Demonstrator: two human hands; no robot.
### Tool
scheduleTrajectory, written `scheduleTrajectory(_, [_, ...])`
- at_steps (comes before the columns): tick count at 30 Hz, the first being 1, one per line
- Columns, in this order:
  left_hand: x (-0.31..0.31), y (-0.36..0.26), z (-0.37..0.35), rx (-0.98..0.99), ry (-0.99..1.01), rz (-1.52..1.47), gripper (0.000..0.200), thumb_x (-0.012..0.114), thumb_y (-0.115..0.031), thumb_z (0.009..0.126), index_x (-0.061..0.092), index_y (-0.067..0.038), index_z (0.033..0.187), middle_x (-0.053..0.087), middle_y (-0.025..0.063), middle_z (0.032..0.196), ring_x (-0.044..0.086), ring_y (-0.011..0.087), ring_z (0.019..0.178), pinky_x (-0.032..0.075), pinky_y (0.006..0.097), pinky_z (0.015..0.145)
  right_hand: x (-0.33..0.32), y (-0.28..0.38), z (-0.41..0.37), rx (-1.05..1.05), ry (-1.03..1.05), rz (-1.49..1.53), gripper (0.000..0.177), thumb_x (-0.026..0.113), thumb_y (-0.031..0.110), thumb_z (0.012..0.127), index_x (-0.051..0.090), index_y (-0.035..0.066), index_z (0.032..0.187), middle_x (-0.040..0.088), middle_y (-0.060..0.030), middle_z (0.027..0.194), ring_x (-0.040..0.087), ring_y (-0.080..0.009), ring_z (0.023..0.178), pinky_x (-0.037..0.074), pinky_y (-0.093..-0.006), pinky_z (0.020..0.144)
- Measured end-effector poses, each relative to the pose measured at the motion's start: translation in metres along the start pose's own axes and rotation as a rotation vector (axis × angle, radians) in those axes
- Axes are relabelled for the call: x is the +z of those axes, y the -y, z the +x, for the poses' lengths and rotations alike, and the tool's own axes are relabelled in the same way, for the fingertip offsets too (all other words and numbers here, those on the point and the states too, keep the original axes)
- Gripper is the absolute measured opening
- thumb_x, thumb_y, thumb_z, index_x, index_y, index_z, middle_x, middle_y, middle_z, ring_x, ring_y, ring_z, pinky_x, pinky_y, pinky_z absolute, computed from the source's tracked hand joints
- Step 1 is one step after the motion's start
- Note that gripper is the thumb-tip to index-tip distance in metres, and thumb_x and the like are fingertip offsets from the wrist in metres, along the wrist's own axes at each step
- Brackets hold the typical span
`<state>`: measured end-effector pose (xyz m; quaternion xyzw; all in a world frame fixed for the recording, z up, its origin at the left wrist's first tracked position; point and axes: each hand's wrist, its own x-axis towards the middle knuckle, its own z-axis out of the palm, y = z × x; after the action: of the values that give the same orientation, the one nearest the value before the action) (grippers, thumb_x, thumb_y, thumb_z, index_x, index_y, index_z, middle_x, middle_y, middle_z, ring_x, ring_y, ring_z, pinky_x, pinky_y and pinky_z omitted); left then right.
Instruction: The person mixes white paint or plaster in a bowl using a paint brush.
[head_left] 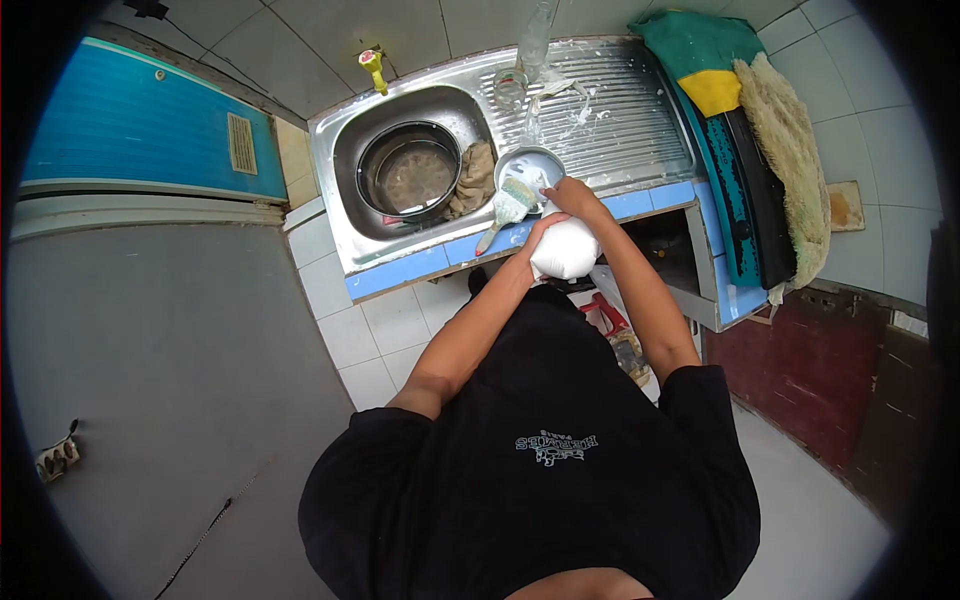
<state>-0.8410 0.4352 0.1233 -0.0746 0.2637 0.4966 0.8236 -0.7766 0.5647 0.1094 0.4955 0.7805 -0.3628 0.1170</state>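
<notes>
My left hand [543,232] is wrapped around the side of a smooth, white, rounded bundle [567,250], held at the counter's front edge. Just above it, my right hand [574,198] has its fingers curled together over the right rim of a small bowl [530,155]; what they pinch, if anything, I cannot tell. White, wet-looking material coats the inside of that bowl. A wide paintbrush [514,202] smeared with white leans at the bowl's front left, its handle pointing toward me.
Left of the bowl, a sink [345,150] holds a dark round pan [410,170] with water and a brown cloth [475,180]. Glass jars [510,90] stand on the white-splashed drainboard [630,110]. A yellow-handled tap [373,70] is behind. Cloths [790,170] hang over a case at right.
</notes>
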Motion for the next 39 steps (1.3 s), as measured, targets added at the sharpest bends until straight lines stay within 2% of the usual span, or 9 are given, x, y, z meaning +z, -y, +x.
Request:
scheduleTrajectory(1, [0.001,0.0,0.0,0.002,-0.004,-0.003,0.042,0.053,-0.033,0.083,0.052,-0.003,0.113,0.064,0.0143,0.095,0.067,0.029,0.079,0.057,0.0444,0.067,-0.002,0.002,0.0,-0.002,-0.002,-0.002,0.052,0.058,0.044,0.081,0.067,-0.007,0.081,0.064,-0.0274,0.08,0.064,-0.0393,0.076,0.049,-0.0425,0.072])
scheduleTrajectory(3, [0.0,0.0,0.0,0.007,0.006,-0.002,0.041,0.052,-0.032,0.083,0.053,-0.003,0.112,0.064,0.0141,0.095,0.067,0.0289,0.079,0.057,0.0443,0.067,-0.006,0.008,-0.001,0.063,0.136,-0.034,0.059,0.053,0.048,0.084,0.064,-0.008,0.097,0.061,-0.0289,0.1,0.06,-0.0395,0.096,0.046,-0.0416,0.085])
scheduleTrajectory(6, [-0.003,0.002,0.0,0.014,0.025,-0.002,0.04,0.051,-0.032,0.083,0.053,-0.004,0.111,0.064,0.0138,0.095,0.067,0.0286,0.079,0.056,0.0444,0.067,-0.008,0.014,-0.009,0.075,0.177,-0.023,0.064,0.048,0.051,0.086,0.063,-0.009,0.1,0.06,-0.0298,0.103,0.059,-0.041,0.098,0.044,-0.0419,0.088])
scheduleTrajectory(17, [-0.006,0.005,-0.006,0.039,0.035,0.027,0.038,0.051,-0.031,0.083,0.054,-0.003,0.109,0.064,0.0133,0.093,0.066,0.0276,0.079,0.056,0.0434,0.068,-0.003,0.018,-0.016,0.071,0.188,-0.019,0.059,0.048,0.046,0.086,0.062,-0.01,0.101,0.06,-0.0305,0.103,0.059,-0.0415,0.097,0.044,-0.0417,0.088])
scheduleTrajectory(20, [-0.008,0.006,-0.008,-0.006,0.029,-0.022,0.032,0.048,-0.027,0.085,0.052,-0.007,0.11,0.063,0.0121,0.094,0.066,0.0271,0.078,0.056,0.044,0.066,0.0,0.015,-0.015,0.07,0.192,-0.019,0.058,0.049,0.044,0.086,0.062,-0.01,0.101,0.06,-0.0305,0.103,0.06,-0.0411,0.097,0.044,-0.0418,0.087])
scheduleTrajectory(22, [-0.009,0.009,-0.009,0.021,0.023,0.01,0.038,0.051,-0.031,0.083,0.054,-0.004,0.109,0.064,0.013,0.092,0.066,0.0272,0.078,0.056,0.0429,0.067,0.001,0.014,-0.017,0.072,0.189,-0.022,0.057,0.049,0.044,0.086,0.062,-0.01,0.101,0.06,-0.0305,0.102,0.06,-0.0409,0.097,0.044,-0.0419,0.087])
scheduleTrajectory(39, [-0.013,0.011,-0.004,-0.024,0.01,0.068,0.037,0.055,-0.032,0.081,0.055,-0.005,0.107,0.064,0.0116,0.09,0.066,0.0254,0.076,0.056,0.0415,0.065,0.011,-0.005,-0.011,0.086,0.143,-0.002,0.056,0.049,0.042,0.087,0.062,-0.01,0.1,0.061,-0.0304,0.101,0.06,-0.0414,0.097,0.045,-0.0431,0.087])
